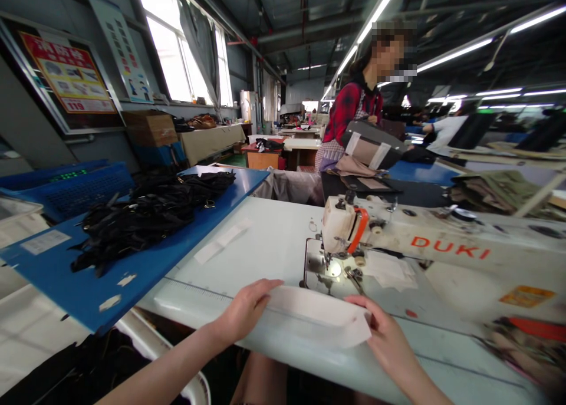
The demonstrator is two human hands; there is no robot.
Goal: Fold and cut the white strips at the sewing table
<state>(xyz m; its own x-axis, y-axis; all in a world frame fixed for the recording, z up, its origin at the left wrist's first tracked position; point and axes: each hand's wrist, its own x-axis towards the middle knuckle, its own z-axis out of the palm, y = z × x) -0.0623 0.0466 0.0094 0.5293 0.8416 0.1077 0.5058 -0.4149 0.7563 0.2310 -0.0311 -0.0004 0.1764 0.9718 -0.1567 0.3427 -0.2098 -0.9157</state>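
Between my two hands a strip of thin white material (318,316) is stretched over the front edge of the pale sewing table; whether it is paper or cloth I cannot tell. My left hand (247,308) pinches its left end, thumb and fingers together. At the right end, my right hand (382,328) grips the corner between thumb and fingers. Just beyond the strip stands a white sewing machine (345,225) marked DUKI, its lamp lighting the metal needle plate (316,263). Small scissors-like snips (354,275) lie beside the plate.
A blue board (177,257) on the left carries a heap of black straps (145,216). More white pieces (223,240) lie on the table, with others (391,269) under the machine arm. Behind the machine a person (354,110) in a red checked shirt holds grey and tan pieces.
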